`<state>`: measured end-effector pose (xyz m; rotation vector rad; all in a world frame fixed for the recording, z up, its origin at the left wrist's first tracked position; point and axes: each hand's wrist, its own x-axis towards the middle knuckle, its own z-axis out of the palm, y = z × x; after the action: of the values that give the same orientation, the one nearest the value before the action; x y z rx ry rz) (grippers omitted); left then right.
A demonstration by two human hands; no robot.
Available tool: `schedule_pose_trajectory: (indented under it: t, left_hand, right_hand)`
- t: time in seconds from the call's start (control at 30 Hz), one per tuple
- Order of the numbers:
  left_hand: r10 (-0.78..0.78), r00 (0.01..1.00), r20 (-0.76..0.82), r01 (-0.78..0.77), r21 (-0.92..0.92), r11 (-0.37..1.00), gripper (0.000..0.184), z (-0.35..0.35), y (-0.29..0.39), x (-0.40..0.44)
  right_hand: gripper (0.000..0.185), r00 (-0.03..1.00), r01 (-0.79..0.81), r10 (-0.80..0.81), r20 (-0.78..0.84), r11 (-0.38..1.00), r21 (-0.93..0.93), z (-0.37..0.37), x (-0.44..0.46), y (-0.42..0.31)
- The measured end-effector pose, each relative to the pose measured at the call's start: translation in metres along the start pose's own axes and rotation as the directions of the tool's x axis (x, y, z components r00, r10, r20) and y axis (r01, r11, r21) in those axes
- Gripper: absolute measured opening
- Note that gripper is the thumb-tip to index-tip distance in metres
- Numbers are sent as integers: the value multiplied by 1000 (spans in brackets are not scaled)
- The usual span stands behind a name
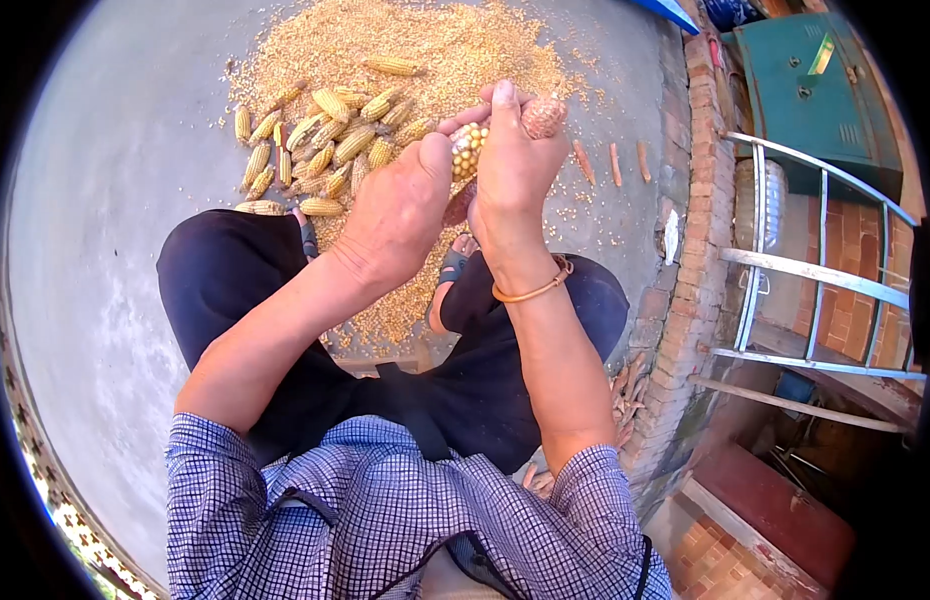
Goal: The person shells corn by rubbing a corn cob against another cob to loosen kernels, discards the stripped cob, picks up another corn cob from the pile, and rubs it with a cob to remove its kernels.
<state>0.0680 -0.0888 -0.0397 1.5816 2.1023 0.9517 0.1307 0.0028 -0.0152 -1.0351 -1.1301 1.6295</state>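
My left hand (397, 208) is closed around an ear of corn (469, 150), whose yellow kernels show between my two hands. Pressed close beside it, my right hand (515, 165) grips a reddish bare corn cob (543, 116) that sticks out past the fingers. Part of the ear and most of the fingers are hidden. To the left of my hands lies a pile of unshelled corn ears (330, 150). Loose corn kernels (405, 40) are heaped behind it and scattered below my hands.
Bare cobs (615, 165) lie on the concrete floor (95, 200) at the right. A low brick edge (697, 190) runs beside them. Farther right are a metal ladder-like frame (815, 265), a green metal cabinet (805, 90) and a clear plastic container (760, 205).
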Motion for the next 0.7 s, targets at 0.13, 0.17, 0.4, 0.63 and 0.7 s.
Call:
schedule_pose_trajectory:
  t: [0.13, 0.17, 0.4, 0.63, 0.7]
  left_hand:
    - [48, 991, -127, -103, -473, 875, 31, 10, -5, 1]
    - [-35, 999, 35, 49, -610, 791, 39, 8, -11, 0]
    - [133, 959, -252, -240, -463, 853, 32, 7, -17, 11]
    - [-12, 1000, 26, 9, 114, 993, 21, -11, -8, 4]
    - [54, 998, 29, -58, 157, 986, 20, -4, -3, 2]
  right_hand:
    - [25, 981, 188, -194, -13, 964, -186, 2, 12, 11]
    - [28, 967, 253, -249, 47, 927, -276, 1, 15, 14]
    - [32, 956, -61, 70, 285, 997, -43, -10, 12, -12]
    - [22, 989, -28, 46, 138, 991, -129, 1, -1, -2]
    - [18, 998, -5, 10, 61, 998, -69, 1, 2, 2]
